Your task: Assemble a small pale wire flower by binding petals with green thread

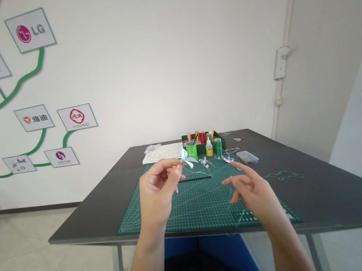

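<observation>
Between the thumb and fingers of my left hand (159, 188) is a pale blue artificial flower (187, 157), its petals spread upward above the mat. Off to the right, my right hand (250, 190) hovers over the green cutting mat (187, 216) with its fingers apart and nothing visible in them. A thin dark stick (196, 179) lies on the mat between the hands. Beyond it are several small pale flower pieces (205, 161) with thin wires. Whether my right fingertips touch any thread cannot be made out.
A dark green box (201, 148) of coloured thread spools stands at the back, with a green can (192, 151), a yellow-white bottle (209, 148) and a green spool (218, 147) before it. A clear case (247, 157), scissors (239, 139) and loose green thread (285, 175) lie rightward. White paper (163, 152) lies left.
</observation>
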### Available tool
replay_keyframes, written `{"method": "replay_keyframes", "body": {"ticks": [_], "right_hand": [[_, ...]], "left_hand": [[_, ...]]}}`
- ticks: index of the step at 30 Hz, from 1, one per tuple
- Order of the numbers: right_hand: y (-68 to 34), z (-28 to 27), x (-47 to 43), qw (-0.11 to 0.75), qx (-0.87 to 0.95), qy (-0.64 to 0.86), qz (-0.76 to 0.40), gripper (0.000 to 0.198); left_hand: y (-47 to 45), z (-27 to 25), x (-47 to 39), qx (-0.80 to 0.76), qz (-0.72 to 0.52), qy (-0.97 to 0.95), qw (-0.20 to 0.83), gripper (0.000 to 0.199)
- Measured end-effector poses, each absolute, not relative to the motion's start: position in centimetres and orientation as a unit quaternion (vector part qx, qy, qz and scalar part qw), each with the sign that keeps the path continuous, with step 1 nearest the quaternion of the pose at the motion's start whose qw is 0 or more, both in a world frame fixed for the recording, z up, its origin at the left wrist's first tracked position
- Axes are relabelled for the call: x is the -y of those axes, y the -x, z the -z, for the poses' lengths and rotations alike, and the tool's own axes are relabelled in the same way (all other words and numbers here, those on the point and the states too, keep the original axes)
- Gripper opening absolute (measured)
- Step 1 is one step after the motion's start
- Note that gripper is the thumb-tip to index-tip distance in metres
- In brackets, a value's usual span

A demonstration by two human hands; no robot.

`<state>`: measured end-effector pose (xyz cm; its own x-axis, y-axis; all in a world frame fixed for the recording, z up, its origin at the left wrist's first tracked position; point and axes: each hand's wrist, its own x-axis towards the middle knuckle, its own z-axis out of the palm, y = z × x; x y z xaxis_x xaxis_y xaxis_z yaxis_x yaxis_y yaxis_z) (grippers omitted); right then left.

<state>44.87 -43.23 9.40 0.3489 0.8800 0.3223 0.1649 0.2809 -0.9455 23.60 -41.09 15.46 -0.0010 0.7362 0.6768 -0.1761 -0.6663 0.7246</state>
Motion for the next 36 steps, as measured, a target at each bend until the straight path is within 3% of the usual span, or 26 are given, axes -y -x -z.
{"method": "replay_keyframes", "body": {"ticks": [4, 8, 12, 15, 21, 36], "right_hand": [[-44.3, -9.7, 44.6, 0.632, 0.487, 0.598, -0.076, 0.065], [-41.3, -11.2, 47.0, 0.643, 0.548, 0.501, -0.185, 0.068], [-38.3, -11.8, 48.2, 0.57, 0.617, 0.371, -0.397, 0.071], [-37.4, -11.7, 48.3, 0.565, 0.608, 0.322, -0.455, 0.067], [-38.8, -12.0, 48.7, 0.596, 0.601, 0.369, -0.383, 0.051], [-40.7, -12.1, 50.9, 0.576, 0.659, 0.403, -0.267, 0.041]], "left_hand": [[-23.7, -15.4, 41.6, -0.264, -0.636, -0.665, 0.29, 0.015], [-24.0, -15.5, 42.7, -0.289, -0.613, -0.7, 0.224, 0.015], [-23.9, -15.6, 43.5, -0.293, -0.6, -0.721, 0.187, 0.014], [-23.6, -15.6, 43.6, -0.303, -0.596, -0.724, 0.17, 0.014], [-23.0, -15.6, 43.5, -0.299, -0.595, -0.735, 0.125, 0.012], [-23.5, -15.3, 43.5, -0.286, -0.565, -0.774, 0.009, 0.011]]}}
